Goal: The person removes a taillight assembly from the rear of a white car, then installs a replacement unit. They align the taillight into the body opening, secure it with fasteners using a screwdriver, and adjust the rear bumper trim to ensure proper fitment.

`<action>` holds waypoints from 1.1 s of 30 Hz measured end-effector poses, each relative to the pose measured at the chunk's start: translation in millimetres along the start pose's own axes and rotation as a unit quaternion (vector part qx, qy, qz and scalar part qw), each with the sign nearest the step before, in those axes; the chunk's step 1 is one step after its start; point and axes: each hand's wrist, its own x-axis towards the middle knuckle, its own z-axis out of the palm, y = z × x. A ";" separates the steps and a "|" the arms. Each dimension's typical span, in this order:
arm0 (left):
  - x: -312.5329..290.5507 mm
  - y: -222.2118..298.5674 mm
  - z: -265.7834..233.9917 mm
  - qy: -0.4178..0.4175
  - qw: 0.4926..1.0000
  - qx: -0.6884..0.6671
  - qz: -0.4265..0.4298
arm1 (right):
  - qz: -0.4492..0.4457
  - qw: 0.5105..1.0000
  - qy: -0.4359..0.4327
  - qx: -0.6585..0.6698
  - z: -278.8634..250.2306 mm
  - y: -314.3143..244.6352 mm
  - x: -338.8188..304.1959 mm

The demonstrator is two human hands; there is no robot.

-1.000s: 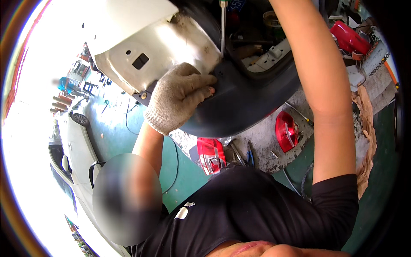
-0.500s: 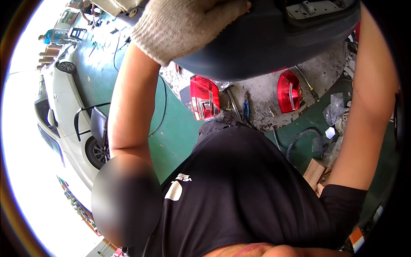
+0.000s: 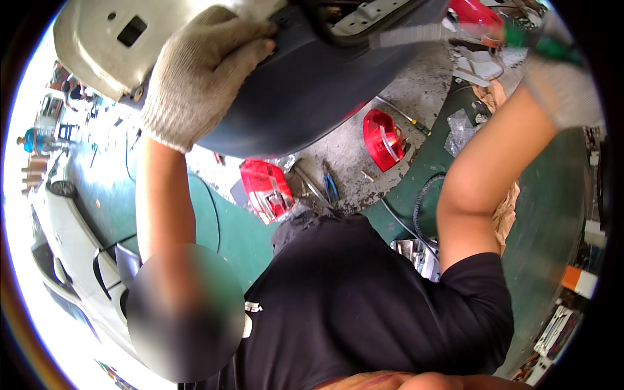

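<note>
My left hand (image 3: 192,81), in a knitted beige glove with a bare fingertip showing, is curled over a dark grey car body panel (image 3: 279,107) beside its beige metal part (image 3: 97,45). At the upper right, my gloved right hand (image 3: 562,84) is raised and blurred by motion. It grips a green-handled tool (image 3: 552,49), whose long greyish blurred part reaches left toward the panel's metal recess (image 3: 370,16). The tool's exact kind cannot be made out. Two red tail lights (image 3: 266,190) lie below the panel on a worn grey work surface (image 3: 354,188).
Blue-handled pliers (image 3: 329,185) and a yellow-handled screwdriver (image 3: 419,125) lie on the work surface. A ribbed black hose (image 3: 419,201) and clear plastic wrap (image 3: 458,130) are on the green floor. A white car (image 3: 71,240) stands at left. A person in blue (image 3: 29,140) is farther back.
My right hand, out of view before, now shows at the upper right with the green-handled tool. The panel and my left hand have shifted left in view as the head turned.
</note>
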 end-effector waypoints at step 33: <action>-1.8 14.0 7.4 0.057 0.996 0.004 -0.066 | 0.723 0.648 0.180 0.160 -179.9 167.4 -373.9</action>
